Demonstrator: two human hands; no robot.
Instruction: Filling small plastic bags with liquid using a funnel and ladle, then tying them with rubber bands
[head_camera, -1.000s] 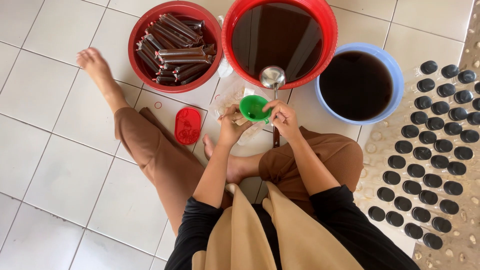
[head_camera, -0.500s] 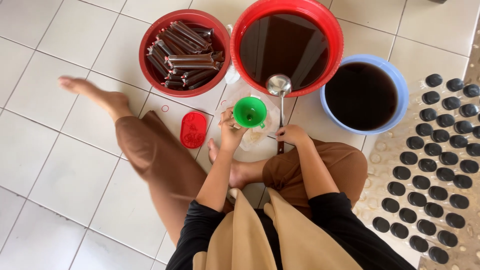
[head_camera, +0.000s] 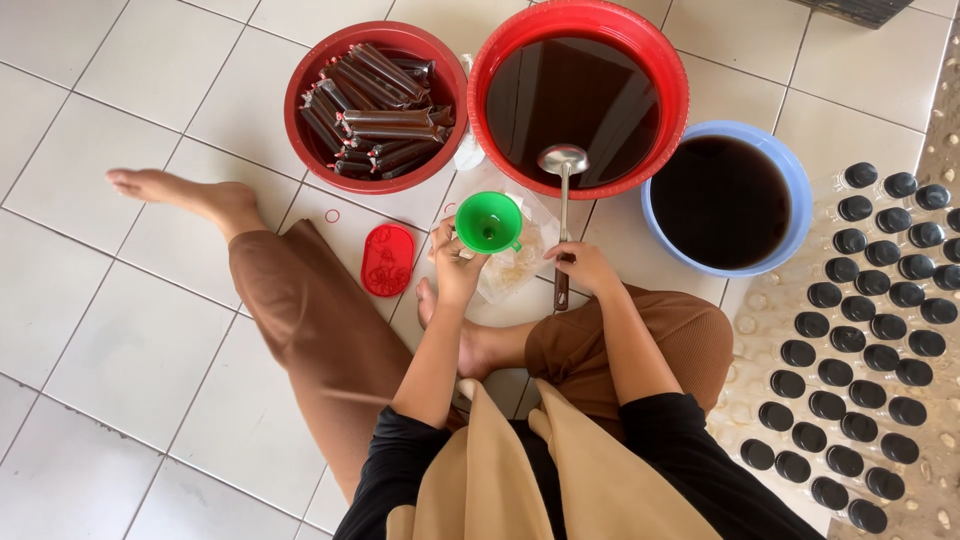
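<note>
Red plastic is framing 2 of the 3 basins: 1 red basin (head_camera: 305, 75) of dark filled tubes, 1 larger red basin (head_camera: 677, 100) and 1 blue basin (head_camera: 800, 195), both holding dark liquid. The left hand (head_camera: 455, 270) is gripping 1 green funnel (head_camera: 487, 221) above a clear bag (head_camera: 520, 265). The right hand (head_camera: 585, 265) is closing around 1 steel ladle (head_camera: 563, 160), its bowl sitting in the larger red basin.
</note>
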